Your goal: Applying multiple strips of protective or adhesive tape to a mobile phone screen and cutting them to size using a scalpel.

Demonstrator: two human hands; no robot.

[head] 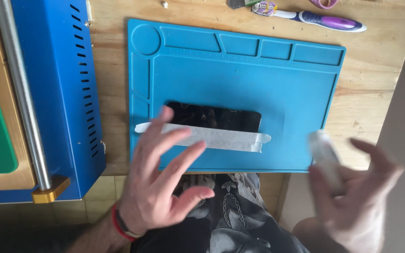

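1. Your left hand (158,180) hovers with fingers spread wide, holding nothing, its fingertips over the near end of the tape strip (205,137).
2. Your right hand (357,197), blurred, grips a small pale bottle (326,160).
3. The strip's long axis runs left to right across the dark phone (214,117), just ahead of your nearer left hand.
4. Both lie on the blue mat (240,79) on the desk (366,93).

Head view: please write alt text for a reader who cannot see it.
A left hand spreads open over a strip of tape across a dark phone on a blue work mat. The blurred right hand holds a small pale bottle. A blue machine stands left.
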